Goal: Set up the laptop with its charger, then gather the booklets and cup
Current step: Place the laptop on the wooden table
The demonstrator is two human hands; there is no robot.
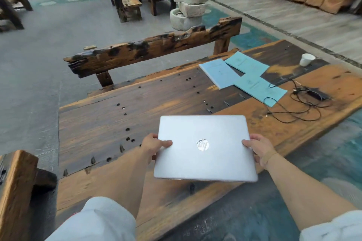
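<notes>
Two hands grasp the closed silver laptop [204, 147] by its side edges, left hand [153, 146] and right hand [259, 147], above the wooden table's [117, 123] near edge. Farther right lie three blue booklets [241, 76], the black charger [313, 93] with its loose cable, and a white cup [307, 59].

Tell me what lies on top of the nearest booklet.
Loops of the black charger cable cross the nearest booklet. Whatever is beneath the booklet is covered.
</notes>
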